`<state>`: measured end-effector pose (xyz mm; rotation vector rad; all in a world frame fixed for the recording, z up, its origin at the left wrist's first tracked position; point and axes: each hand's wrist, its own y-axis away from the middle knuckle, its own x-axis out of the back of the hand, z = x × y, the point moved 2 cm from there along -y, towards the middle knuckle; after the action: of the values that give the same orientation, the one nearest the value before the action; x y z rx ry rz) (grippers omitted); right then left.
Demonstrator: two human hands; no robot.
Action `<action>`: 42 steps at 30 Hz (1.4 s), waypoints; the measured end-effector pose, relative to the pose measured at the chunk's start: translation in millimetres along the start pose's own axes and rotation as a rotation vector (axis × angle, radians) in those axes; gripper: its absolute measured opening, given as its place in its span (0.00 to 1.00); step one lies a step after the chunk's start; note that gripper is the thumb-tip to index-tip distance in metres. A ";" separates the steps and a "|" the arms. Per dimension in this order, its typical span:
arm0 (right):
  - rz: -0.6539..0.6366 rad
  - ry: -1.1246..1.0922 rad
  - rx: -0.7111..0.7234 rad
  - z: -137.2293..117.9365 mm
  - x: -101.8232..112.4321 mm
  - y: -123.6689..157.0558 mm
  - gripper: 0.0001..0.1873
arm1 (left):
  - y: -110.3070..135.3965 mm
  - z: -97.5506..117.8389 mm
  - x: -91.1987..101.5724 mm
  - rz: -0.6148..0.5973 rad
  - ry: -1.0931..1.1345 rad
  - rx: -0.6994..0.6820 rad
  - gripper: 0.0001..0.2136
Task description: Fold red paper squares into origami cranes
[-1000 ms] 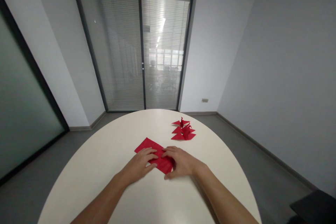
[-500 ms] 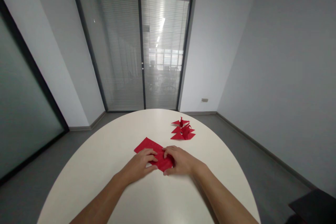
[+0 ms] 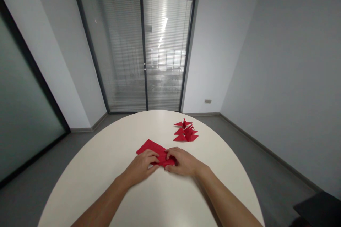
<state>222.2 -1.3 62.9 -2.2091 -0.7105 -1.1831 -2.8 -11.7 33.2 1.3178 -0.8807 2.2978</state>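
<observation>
A sheet of red paper (image 3: 149,146) lies on the round white table (image 3: 106,170) in front of me. My left hand (image 3: 141,166) rests on its near left part with fingers curled onto it. My right hand (image 3: 181,162) presses its near right corner, thumb under a folded-up edge, fingers bent over the paper. Both hands meet at the paper's near end, which they partly hide.
Several folded red paper cranes (image 3: 185,132) sit together farther back on the right of the table. Beyond the table are a glass sliding door (image 3: 141,49) with blinds, grey walls and grey floor. A dark object (image 3: 319,207) shows at the bottom right corner.
The near corner of the red paper has been folded up and away from me under my right hand. Less paper shows at the near edge. Both hands shifted slightly away from me.
</observation>
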 end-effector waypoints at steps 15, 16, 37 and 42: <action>0.000 0.078 -0.025 9.5 -1.9 0.5 0.15 | -2.9 -2.9 11.0 0.058 0.051 0.226 0.07; 0.011 0.076 -0.026 10.2 -1.9 0.3 0.13 | -2.9 -3.0 10.8 0.064 0.062 0.232 0.07; 0.146 -0.271 -0.105 17.7 -13.5 -8.0 0.16 | -2.8 -10.0 4.8 0.165 0.286 0.369 0.08; 0.225 -0.260 -0.169 27.0 -28.2 -12.5 0.15 | -2.0 -16.4 -4.4 0.200 0.336 0.422 0.17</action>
<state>216.0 20.1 28.5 -2.5374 -0.4571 -0.8817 -10.0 0.7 23.9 0.9712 -0.4472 2.8650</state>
